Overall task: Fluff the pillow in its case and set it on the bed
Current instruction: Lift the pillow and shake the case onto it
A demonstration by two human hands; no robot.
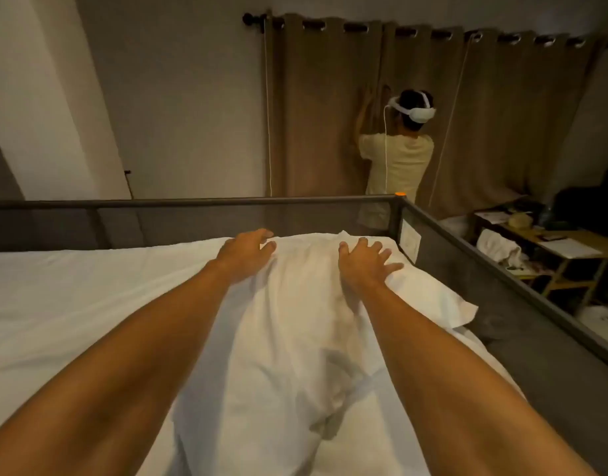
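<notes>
Person w/ headset point(397, 159) at brown curtains point(323, 108); cluttered wooden table point(570, 247) right.

The white pillow point(295, 324) in its wrinkled case lies lengthwise on the bed point(72, 304), running from 6 o'clock toward 12. Its far end sits near the head rail, and a loose case corner flaps out at 3 o'clock.

- Single view, head-worn wide-angle camera; no second view to compare.
- Faces forward and down along both forearms toward 12 o'clock.
- Near field: bed point(72, 304) fills the lower frame, close beneath the lens.
- Far field: curtain point(330, 115) at 12 to 1 o'clock; table point(570, 249) at 3 o'clock.
- Edges visibly bowed.
</notes>
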